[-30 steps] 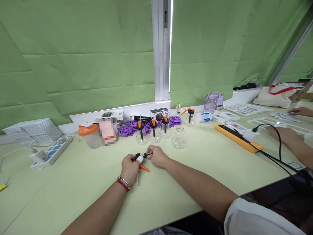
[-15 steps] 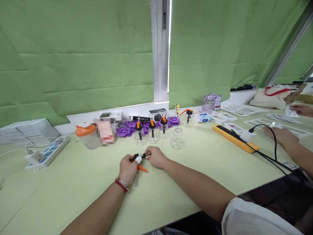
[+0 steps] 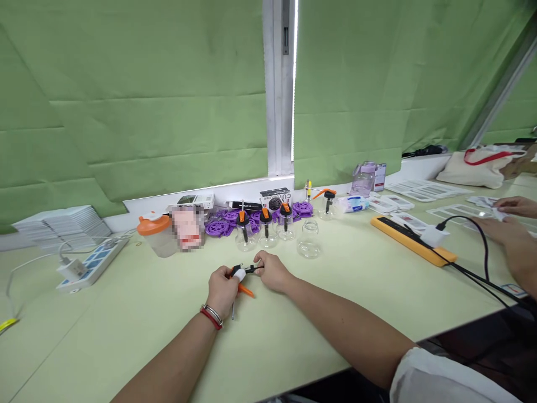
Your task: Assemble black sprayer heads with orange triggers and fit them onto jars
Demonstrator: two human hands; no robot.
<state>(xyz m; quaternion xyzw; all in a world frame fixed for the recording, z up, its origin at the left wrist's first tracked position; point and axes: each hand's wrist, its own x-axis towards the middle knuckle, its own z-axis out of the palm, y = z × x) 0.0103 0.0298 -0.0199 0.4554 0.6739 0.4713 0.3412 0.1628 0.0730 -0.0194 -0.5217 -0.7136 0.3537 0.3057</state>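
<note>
My left hand (image 3: 220,290) is closed around a black-and-orange bottle lid (image 3: 246,290); its orange lever sticks out below my fingers, and a thin metal rod (image 3: 233,311) points down. White wrapping covers a finger or thumb of this hand. My right hand (image 3: 272,272) pinches the end of a slim black piece (image 3: 250,269) that reaches to the lid; whether the two are joined I cannot tell. An open glass bottle (image 3: 309,240) stands just beyond my hands. Left of it are three glass bottles (image 3: 244,238) with black-and-orange lids. Another lidded bottle (image 3: 326,207) has its orange lever raised.
Purple plastic parts (image 3: 218,227) lie behind the bottles. An orange-lidded cup (image 3: 157,240) and a white power strip (image 3: 96,263) are at left. At right lie a yellow power strip (image 3: 411,240) with black cables and a tissue pack (image 3: 351,204). Another person's hands (image 3: 495,224) handle papers.
The view has shifted slightly, so the scene sits a little farther right. My hands keep nearly the same hold on the lid and the black piece. The other person's hands moved slightly.
</note>
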